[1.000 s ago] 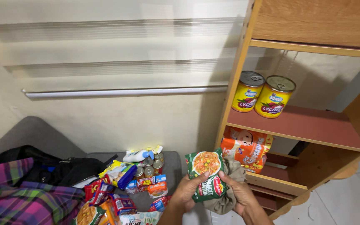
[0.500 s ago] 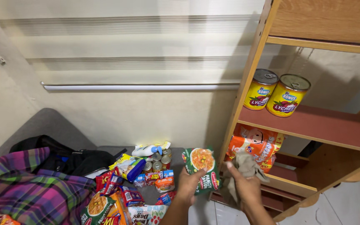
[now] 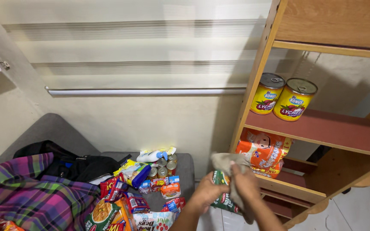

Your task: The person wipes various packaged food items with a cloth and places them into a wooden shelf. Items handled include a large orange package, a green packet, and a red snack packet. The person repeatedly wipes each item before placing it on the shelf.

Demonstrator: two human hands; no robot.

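Note:
My left hand (image 3: 205, 193) grips a green noodle packet (image 3: 222, 196) low in the middle of the view, beside the wooden shelf unit (image 3: 258, 72). My right hand (image 3: 246, 185) holds a beige cloth (image 3: 227, 164) pressed against the packet. Just right of my hands, orange snack bags (image 3: 261, 152) lie on the lower shelf. Two yellow cans (image 3: 283, 97) stand on the red shelf board (image 3: 330, 131) above.
A grey cushion (image 3: 186, 170) at the left holds a pile of small cans (image 3: 162, 168), packets (image 3: 125, 202) and a white bottle (image 3: 150, 156). A black bag (image 3: 69, 164) and plaid cloth (image 3: 31, 196) lie further left. A window blind (image 3: 142, 55) hangs behind.
The packet has dropped lower and turned so its front no longer faces me. My right hand has brought the cloth over onto it. The view has shifted left.

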